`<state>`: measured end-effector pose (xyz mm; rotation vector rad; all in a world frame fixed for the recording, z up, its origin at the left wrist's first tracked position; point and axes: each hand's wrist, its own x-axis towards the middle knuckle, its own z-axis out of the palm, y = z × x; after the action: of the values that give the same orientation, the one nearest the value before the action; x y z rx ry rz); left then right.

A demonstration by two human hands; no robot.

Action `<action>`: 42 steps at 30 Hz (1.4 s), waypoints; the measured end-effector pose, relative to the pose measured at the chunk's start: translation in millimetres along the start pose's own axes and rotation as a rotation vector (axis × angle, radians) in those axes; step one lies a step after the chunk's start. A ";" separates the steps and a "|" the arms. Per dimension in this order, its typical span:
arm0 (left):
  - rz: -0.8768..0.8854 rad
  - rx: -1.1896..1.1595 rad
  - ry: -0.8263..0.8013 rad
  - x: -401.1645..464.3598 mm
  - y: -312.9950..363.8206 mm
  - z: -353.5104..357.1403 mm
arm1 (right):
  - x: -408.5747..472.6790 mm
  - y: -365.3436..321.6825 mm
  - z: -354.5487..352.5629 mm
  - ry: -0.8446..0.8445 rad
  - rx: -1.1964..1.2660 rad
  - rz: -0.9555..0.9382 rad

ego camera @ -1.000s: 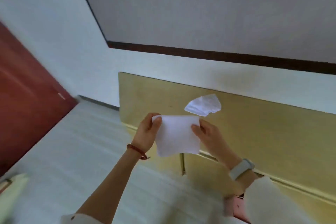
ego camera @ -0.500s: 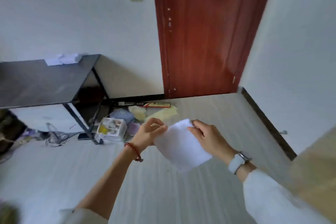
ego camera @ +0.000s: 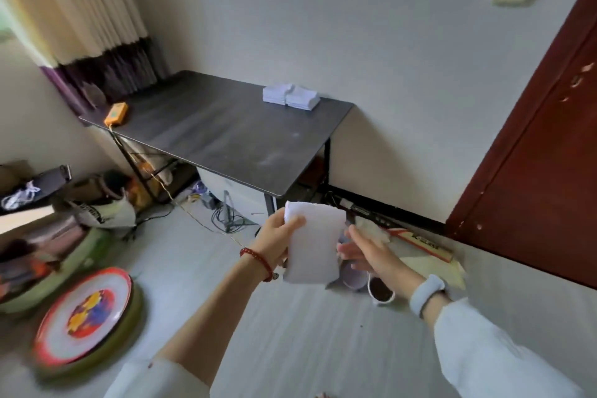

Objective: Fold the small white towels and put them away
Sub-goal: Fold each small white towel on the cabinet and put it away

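— What's in front of you, biggest first?
— The dark table [ego camera: 226, 136] against the wall, with two stacks of folded towels [ego camera: 290, 97] at its far right corner and an orange device [ego camera: 117, 113] near its left end. Below me on the left lies a round tray [ego camera: 80, 313] on the floor.
— And your hands?
— My left hand [ego camera: 277, 241] pinches the upper left corner of a small white towel [ego camera: 315, 244], thumb on the front, fingers curled behind. The towel hangs folded in the air, well short of the table.
— The right?
— My right hand [ego camera: 365, 252] is just beside the towel's right edge, fingers relaxed and spread. I cannot tell whether they touch the cloth.
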<state>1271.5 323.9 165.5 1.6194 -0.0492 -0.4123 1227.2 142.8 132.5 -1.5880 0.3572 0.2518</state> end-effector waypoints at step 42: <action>0.106 0.404 -0.096 858.6 114.8 -223.2 | 791.9 -265.7 65.5 0.805 -0.380 -0.172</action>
<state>2161.6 288.2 83.9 1.9821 -0.3059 -0.4161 2063.1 157.4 78.2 -2.0412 0.8183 -0.5031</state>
